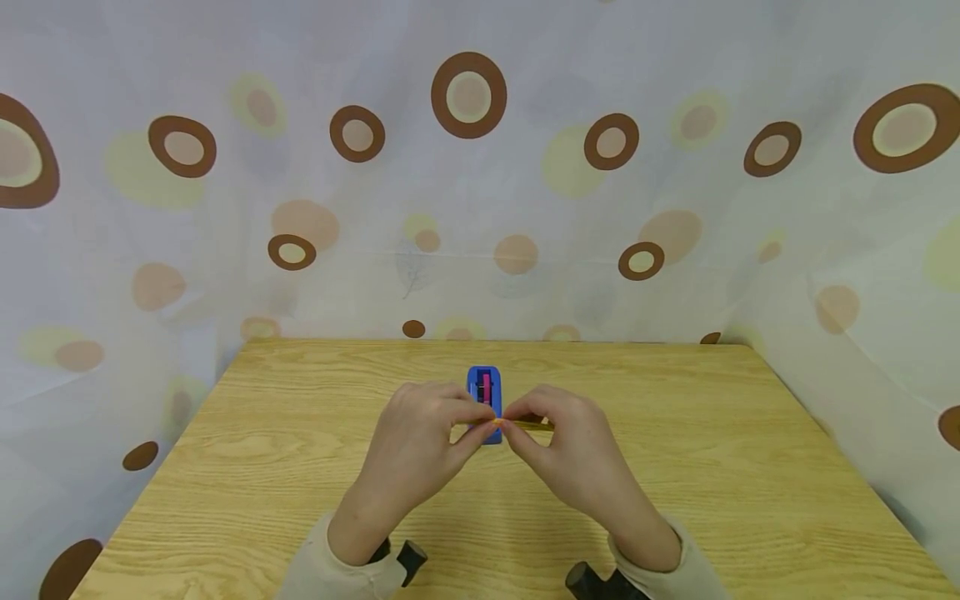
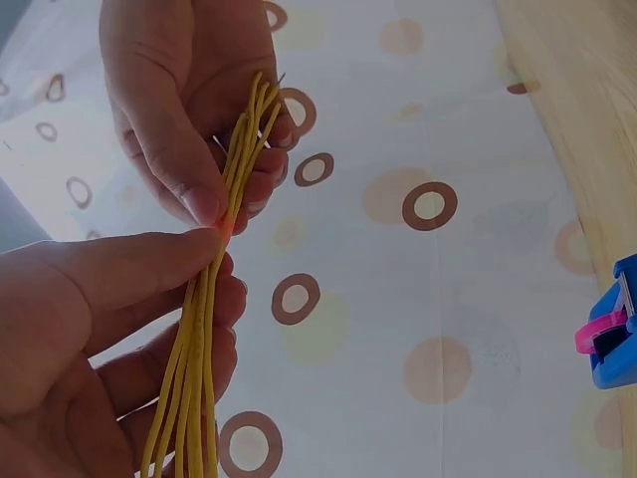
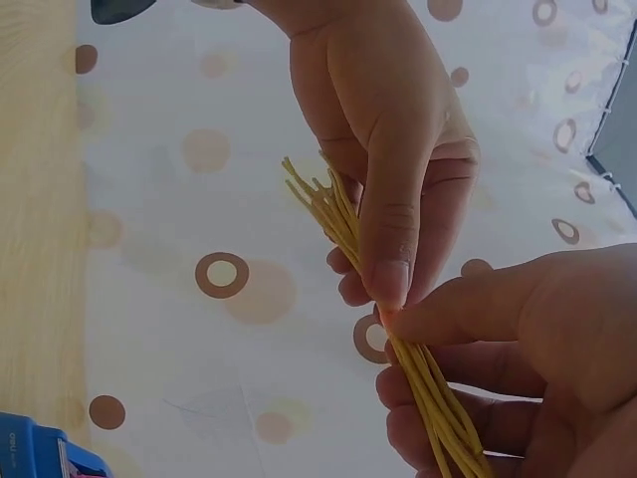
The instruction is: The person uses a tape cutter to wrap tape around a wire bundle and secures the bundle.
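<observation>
A bundle of thin yellow strands (image 2: 196, 344) stretches between my two hands. My left hand (image 1: 420, 437) pinches it between thumb and fingertips. Tip to tip with it, my right hand (image 1: 570, 442) pinches the same bundle from the other side. A small orange-pink patch (image 3: 387, 317) shows where the thumbs meet; I cannot tell what it is. In the right wrist view, loose strand ends fan out beside the left hand. Just beyond and under the fingertips in the head view stands a blue tape dispenser (image 1: 484, 379) with a pink roll, partly hidden by the hands.
The wooden table (image 1: 300, 433) lies beneath both hands. A pale curtain (image 1: 480, 183) with brown ring prints stands behind it and at both sides. Black straps with knobs (image 1: 588, 579) sit at the wrists by the light sleeves.
</observation>
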